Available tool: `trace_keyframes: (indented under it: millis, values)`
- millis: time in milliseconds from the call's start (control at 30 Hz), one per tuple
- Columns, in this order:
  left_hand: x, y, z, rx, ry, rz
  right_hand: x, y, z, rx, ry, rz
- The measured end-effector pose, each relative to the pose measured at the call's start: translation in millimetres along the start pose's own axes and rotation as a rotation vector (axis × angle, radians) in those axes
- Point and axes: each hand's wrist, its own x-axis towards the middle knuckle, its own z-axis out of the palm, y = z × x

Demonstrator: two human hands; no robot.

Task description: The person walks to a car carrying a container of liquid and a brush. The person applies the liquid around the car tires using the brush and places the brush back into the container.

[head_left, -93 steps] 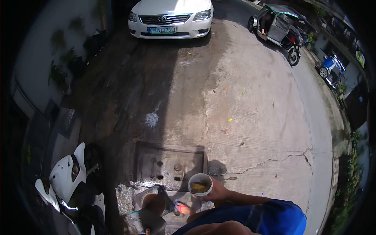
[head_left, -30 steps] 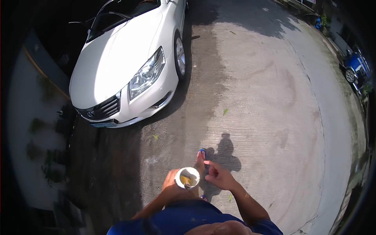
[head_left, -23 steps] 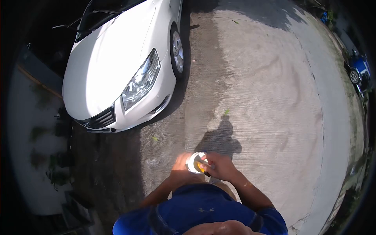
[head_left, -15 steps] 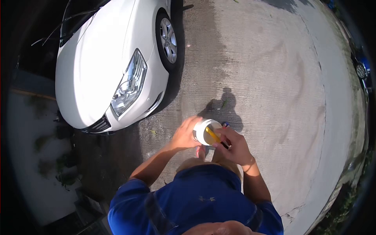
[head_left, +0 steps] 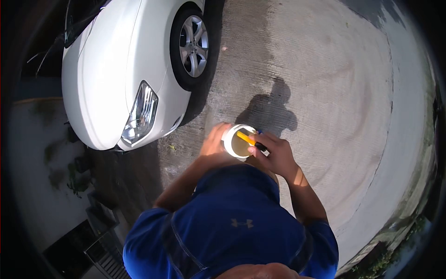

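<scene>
In front of my waist, a white round tub (head_left: 228,145) is held with its mouth facing up toward me, its inside a dull yellowish brown. My left hand (head_left: 215,141) is wrapped around the tub's left side, most of its fingers hidden behind it. Over the tub's right rim, my right hand (head_left: 277,152) grips a slim yellow tool with a black end (head_left: 245,138). The yellow part points left over the tub's mouth; the black end shows by my thumb. I cannot make out what kind of tool it is.
A white car (head_left: 107,69) stands to the left, with its headlight (head_left: 141,114) and front wheel (head_left: 190,46) near me. Grooved concrete (head_left: 325,102) stretches ahead and right, with my shadow (head_left: 269,109) on it. A white wall and plants (head_left: 76,179) are at the lower left.
My view has shifted forward along the car, so its wheel appears larger and lower. The tub sits slightly higher and further left, and the yellow tool lies flatter across its mouth.
</scene>
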Motion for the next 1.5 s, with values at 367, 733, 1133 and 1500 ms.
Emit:
trace_keyframes:
  millis: [367,733,1133,1500]
  values:
    - [199,-63,-54,-0.042,0.371,-0.076,276,38,-44,0.231,0.061,0.093]
    - [369,-109,-142,0.021,0.275,-0.006,444,36,-93,0.169,0.305,0.241]
    - [464,-113,-147,-0.028,0.277,-0.024,525,48,-147,0.013,0.430,0.178]
    - [537,-96,-163,-0.134,0.185,0.045,565,26,-225,-0.030,-0.254,-0.092]
